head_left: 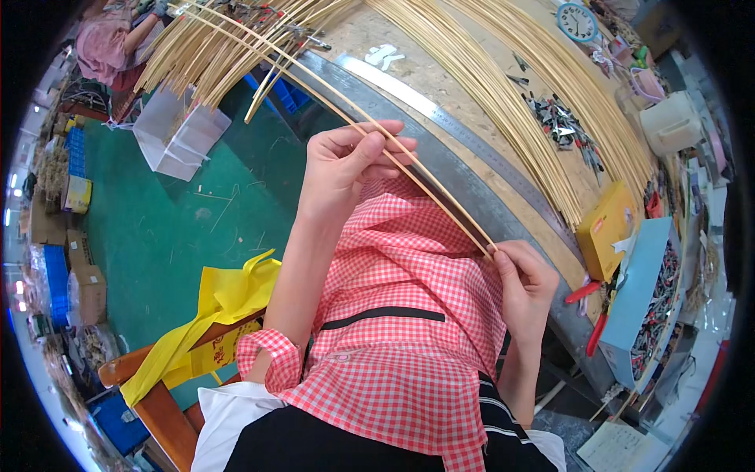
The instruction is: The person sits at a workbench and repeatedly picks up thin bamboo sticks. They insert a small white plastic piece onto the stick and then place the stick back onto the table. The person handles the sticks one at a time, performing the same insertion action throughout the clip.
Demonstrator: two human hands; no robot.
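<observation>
Two long, thin bamboo-like strips run diagonally above my lap, from the upper left down to the right. My left hand pinches them partway along between thumb and fingers. At their lower right ends, my right hand closes thumb and fingertips around the tips, which lie close together. The far ends reach over a bundle of similar strips at the upper left. Behind the held strips, a red-and-white checked apron covers my lap.
A metal ruler lies along the worktable's edge. More strips, a pile of small clips, a yellow box, red-handled pliers and a blue clip box sit rightward. A white bin and another person are left.
</observation>
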